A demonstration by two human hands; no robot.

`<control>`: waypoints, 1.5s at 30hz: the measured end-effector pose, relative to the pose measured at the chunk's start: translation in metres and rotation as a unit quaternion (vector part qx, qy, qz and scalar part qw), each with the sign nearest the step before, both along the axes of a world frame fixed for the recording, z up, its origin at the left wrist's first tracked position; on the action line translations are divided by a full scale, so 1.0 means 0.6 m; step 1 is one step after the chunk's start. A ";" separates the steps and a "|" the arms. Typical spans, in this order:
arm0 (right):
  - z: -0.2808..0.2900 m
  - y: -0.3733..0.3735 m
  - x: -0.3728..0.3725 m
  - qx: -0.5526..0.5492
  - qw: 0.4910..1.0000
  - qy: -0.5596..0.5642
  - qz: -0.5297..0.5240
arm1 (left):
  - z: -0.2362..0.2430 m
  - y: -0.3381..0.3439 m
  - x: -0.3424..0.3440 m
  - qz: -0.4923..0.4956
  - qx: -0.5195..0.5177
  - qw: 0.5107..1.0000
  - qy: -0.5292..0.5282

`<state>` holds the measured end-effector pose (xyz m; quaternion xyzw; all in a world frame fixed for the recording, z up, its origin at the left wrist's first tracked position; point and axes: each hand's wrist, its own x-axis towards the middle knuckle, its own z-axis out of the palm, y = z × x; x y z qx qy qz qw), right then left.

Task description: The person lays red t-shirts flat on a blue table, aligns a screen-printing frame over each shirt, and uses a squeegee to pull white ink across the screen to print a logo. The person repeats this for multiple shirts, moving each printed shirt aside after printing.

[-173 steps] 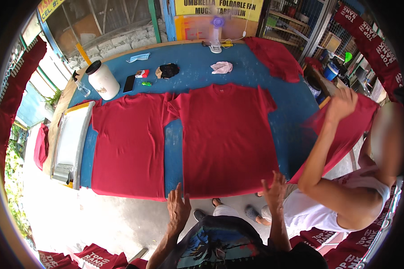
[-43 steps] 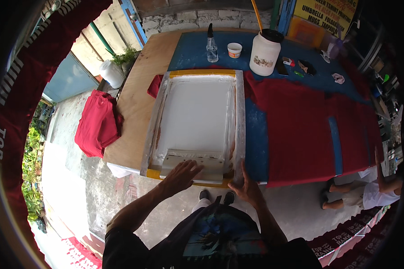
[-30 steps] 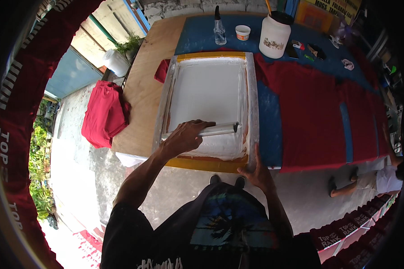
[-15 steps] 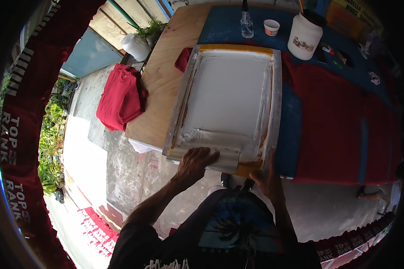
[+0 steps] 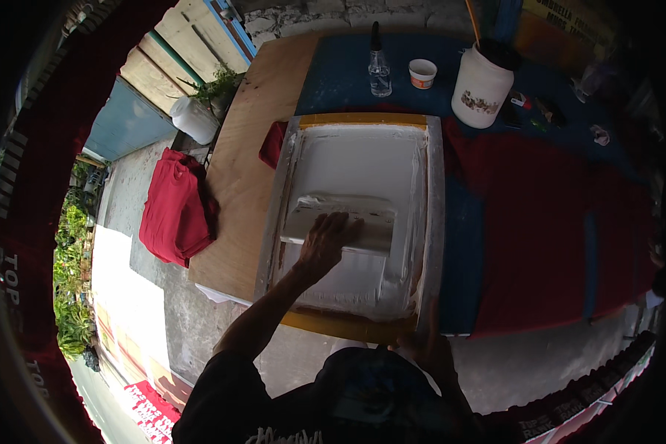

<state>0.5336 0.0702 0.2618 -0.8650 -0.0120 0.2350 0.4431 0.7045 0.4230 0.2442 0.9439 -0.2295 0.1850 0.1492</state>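
Observation:
A screen-printing frame [image 5: 435, 200] with pale side rails lies over the table's near edge, its mesh smeared with white ink [image 5: 359, 159]. Across the middle of the mesh is a wide, pale squeegee [image 5: 376, 231], a ridge of white ink along its far side. My left hand [image 5: 325, 240] is closed on the squeegee from above, fingers pointing away from me. Around the frame's near right corner sits my right hand [image 5: 425, 349], dim in shadow, its thumb by the near rail and its fingers along the right rail.
Beyond the frame stand a clear bottle [image 5: 379, 72], a small white tub [image 5: 422, 74] and a large white jar [image 5: 482, 87] with a stick in it. Red cloth [image 5: 540, 222] covers the table's right side. Folded red shirts [image 5: 176, 211] sit at the left edge.
My left hand has pushed the squeegee away from me, from the frame's near end to its middle. My right hand stays at the near right corner. The view has tilted up.

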 end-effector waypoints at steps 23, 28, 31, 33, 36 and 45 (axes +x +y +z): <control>-0.013 -0.001 -0.001 -0.031 0.998 -0.063 -0.009 | 0.141 0.066 0.392 -0.007 0.084 0.972 0.220; -0.010 0.002 0.000 -0.017 0.992 -0.125 0.003 | 0.086 0.083 0.407 0.001 0.090 0.970 0.226; -0.008 0.001 -0.002 0.013 0.999 -0.044 -0.022 | 0.082 0.079 0.381 0.024 0.070 0.963 0.258; -0.009 0.002 -0.002 0.008 0.997 -0.081 -0.013 | 0.087 0.075 0.347 0.030 0.071 0.959 0.272; -0.011 -0.001 -0.002 0.020 0.997 -0.071 -0.018 | 0.092 0.070 0.254 0.037 0.065 0.968 0.238; 0.017 -0.005 0.003 0.055 0.997 0.050 -0.026 | 0.105 -0.011 -0.157 0.091 0.023 0.963 0.252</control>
